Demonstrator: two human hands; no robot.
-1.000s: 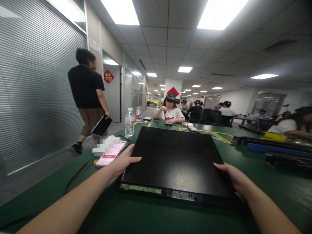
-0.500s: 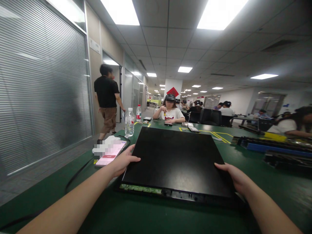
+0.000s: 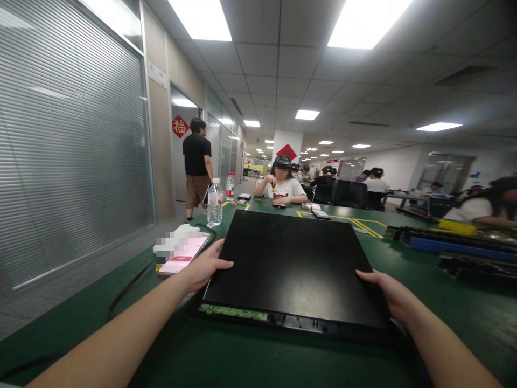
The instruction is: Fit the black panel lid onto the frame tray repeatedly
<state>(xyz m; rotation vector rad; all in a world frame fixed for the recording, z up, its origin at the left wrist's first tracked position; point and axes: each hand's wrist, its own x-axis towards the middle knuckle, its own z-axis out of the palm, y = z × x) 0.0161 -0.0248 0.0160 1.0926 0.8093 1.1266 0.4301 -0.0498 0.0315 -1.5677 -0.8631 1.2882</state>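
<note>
A phone lies just left of the left hand, which grips the left edge of a flat black panel on the green table; the right hand grips its right edge, fingers curled. Its port edge faces the person; which axis is longer cannot be told.

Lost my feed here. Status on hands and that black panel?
Left hand gripping black panel at its left edge, right hand at its right edge. Panel flat on green table. Phone just left of it.

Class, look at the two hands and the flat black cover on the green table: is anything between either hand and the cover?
Nothing visible. The left hand grips the black cover at its left edge, the right hand at its right edge. The phone lies left of the cover, outside the left hand.
</note>
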